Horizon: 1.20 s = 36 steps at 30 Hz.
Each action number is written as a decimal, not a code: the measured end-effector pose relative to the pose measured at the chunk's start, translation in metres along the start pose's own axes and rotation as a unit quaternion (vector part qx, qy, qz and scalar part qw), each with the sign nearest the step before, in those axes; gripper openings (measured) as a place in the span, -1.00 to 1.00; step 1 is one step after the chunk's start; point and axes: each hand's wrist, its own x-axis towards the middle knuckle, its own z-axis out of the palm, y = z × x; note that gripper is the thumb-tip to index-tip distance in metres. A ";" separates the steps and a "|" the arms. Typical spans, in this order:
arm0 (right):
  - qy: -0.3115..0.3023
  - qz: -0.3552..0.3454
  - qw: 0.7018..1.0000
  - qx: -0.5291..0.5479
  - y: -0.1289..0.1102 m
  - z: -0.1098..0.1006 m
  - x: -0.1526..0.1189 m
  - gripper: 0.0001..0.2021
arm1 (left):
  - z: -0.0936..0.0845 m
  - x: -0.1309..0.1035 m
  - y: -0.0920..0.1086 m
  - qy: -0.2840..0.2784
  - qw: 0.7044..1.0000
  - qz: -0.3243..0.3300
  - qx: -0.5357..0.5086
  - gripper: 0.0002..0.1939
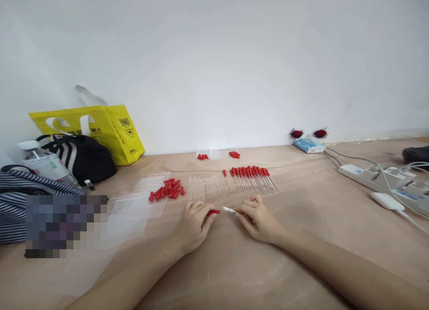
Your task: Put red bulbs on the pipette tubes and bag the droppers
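My left hand (197, 224) is closed on a red rubber bulb (213, 212), its open end pointing right. Facing it across a small gap, a thin clear tube (229, 209) is pinched in my right hand (257, 219). Behind my left hand lie a pile of loose red bulbs (166, 190) and two groups of clear tubes (196, 188). Beyond my right hand is a row of tubes with red bulbs on their ends (253, 178); one similar dropper (227, 179) lies just left of that row.
Clear plastic bags (137, 207) lie at left, near a yellow bag (115, 131), a black bag (89, 156) and a bottle (50, 165). Small bags with red bulbs (203, 157) lie by the wall. A power strip (385, 178) with cables is at right.
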 end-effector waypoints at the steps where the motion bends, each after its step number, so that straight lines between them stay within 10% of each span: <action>1: 0.001 -0.001 1.000 0.001 -0.001 0.001 0.000 -0.83 | 0.000 0.000 0.000 0.001 1.000 0.000 0.001 -0.82; 16: 0.002 -0.033 0.999 0.031 -0.012 0.007 0.003 -0.78 | 0.006 0.001 0.000 0.017 0.997 -0.033 -0.062 -0.78; 36: -0.004 -0.072 0.997 0.006 -0.015 0.009 0.003 -0.76 | 0.001 -0.001 0.011 -0.006 0.994 0.103 -0.029 -0.82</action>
